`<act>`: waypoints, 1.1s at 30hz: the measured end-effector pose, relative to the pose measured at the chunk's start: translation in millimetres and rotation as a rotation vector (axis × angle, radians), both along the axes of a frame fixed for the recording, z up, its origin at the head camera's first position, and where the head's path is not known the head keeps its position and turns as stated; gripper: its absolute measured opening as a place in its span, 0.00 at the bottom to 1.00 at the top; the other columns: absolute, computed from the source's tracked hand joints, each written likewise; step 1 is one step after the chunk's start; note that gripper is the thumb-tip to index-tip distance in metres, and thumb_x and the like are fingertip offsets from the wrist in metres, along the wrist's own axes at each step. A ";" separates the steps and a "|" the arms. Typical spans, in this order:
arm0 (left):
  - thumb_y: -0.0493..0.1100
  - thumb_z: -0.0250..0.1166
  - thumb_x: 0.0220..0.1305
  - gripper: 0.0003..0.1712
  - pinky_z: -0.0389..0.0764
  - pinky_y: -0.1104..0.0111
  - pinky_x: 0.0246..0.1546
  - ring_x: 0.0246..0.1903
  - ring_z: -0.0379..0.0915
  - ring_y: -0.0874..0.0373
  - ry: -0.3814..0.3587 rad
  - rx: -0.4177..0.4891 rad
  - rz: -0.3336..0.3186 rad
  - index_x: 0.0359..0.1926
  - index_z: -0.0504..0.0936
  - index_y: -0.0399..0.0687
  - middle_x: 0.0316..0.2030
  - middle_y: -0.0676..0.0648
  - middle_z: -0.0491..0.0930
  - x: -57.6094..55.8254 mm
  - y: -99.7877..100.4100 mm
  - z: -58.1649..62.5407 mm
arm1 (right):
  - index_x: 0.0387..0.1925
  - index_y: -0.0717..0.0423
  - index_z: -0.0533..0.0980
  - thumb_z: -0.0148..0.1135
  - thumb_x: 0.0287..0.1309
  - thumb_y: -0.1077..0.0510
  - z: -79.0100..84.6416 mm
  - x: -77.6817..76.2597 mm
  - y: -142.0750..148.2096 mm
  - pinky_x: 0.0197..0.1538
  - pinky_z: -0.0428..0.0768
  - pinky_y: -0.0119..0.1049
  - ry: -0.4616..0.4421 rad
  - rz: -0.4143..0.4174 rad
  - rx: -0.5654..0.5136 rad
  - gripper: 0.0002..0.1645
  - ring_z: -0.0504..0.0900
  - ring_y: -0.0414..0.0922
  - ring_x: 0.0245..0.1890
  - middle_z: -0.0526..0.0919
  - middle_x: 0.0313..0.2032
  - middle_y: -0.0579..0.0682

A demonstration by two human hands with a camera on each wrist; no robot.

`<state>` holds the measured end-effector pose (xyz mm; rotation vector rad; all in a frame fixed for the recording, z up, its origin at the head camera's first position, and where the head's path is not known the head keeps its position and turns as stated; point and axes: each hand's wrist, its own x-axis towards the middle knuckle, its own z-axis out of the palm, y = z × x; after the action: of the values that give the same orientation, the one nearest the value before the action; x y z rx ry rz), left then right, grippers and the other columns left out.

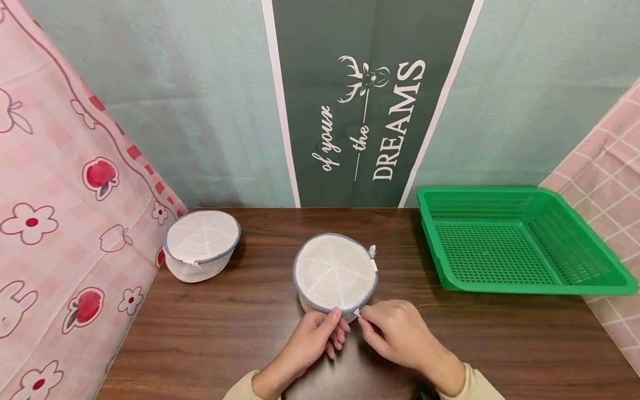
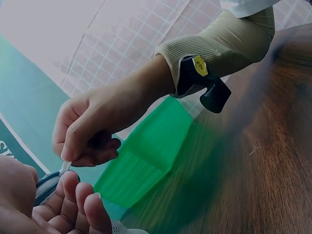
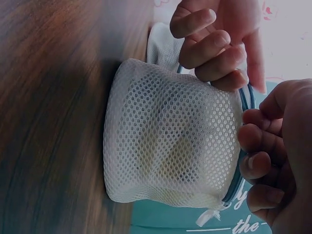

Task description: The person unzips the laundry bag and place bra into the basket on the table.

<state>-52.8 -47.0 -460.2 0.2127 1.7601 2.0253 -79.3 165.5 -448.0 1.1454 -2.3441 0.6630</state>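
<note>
A round white mesh laundry bag (image 1: 335, 272) with a grey-blue zippered rim stands on the table in front of me. My left hand (image 1: 312, 339) holds its near edge, thumb on the rim and fingers beneath. Just to the right, my right hand (image 1: 400, 336) pinches the white zipper pull (image 1: 357, 313) between thumb and index finger. The left wrist view also shows that pull (image 2: 65, 167) at the right fingertips. Through the mesh side (image 3: 170, 136) in the right wrist view, something pale yellowish shows faintly; its kind is unclear.
A second white mesh laundry bag (image 1: 202, 239) sits at the table's back left, beside a pink printed curtain (image 1: 60, 222). At the back right stands a green plastic basket (image 1: 530, 289). The brown wooden table (image 1: 210, 339) ends at a green cloth backdrop (image 1: 230, 111).
</note>
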 end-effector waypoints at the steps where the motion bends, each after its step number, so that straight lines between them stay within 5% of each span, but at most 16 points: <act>1: 0.48 0.47 0.82 0.33 0.74 0.78 0.19 0.23 0.71 0.68 -0.001 0.001 -0.005 0.42 0.72 0.12 0.24 0.52 0.74 0.0 0.2 0.1 | 0.18 0.43 0.65 0.55 0.65 0.54 -0.2 0.6 -0.5 0.23 0.56 0.23 -0.010 0.003 0.002 0.19 0.56 0.29 0.18 0.57 0.17 0.33; 14: 0.49 0.47 0.82 0.34 0.74 0.77 0.18 0.20 0.69 0.66 -0.024 -0.018 0.070 0.40 0.73 0.11 0.21 0.51 0.73 1.2 -0.6 1.5 | 0.23 0.42 0.65 0.62 0.63 0.58 -1.5 1.1 -4.0 0.24 0.61 0.24 -0.036 0.059 0.020 0.17 0.60 0.30 0.19 0.59 0.19 0.34; 23: 0.47 0.52 0.80 0.31 0.73 0.77 0.19 0.20 0.70 0.65 0.012 -0.052 0.142 0.38 0.75 0.14 0.20 0.52 0.74 1.2 0.2 1.9 | 0.23 0.42 0.67 0.56 0.71 0.53 -3.6 0.9 -5.2 0.24 0.62 0.25 -0.020 0.071 0.021 0.17 0.61 0.30 0.19 0.60 0.20 0.33; 33: 0.45 0.55 0.78 0.27 0.72 0.78 0.20 0.19 0.68 0.66 -0.002 -0.064 0.172 0.36 0.76 0.16 0.19 0.52 0.74 1.7 0.2 1.9 | 0.19 0.40 0.66 0.58 0.65 0.54 -0.6 -0.1 -5.6 0.24 0.59 0.24 0.013 0.006 0.014 0.18 0.59 0.30 0.18 0.61 0.17 0.33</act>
<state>-51.0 -46.8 -458.3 0.0406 1.8969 2.0808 -79.4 159.9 -448.6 1.1603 -2.3388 0.6405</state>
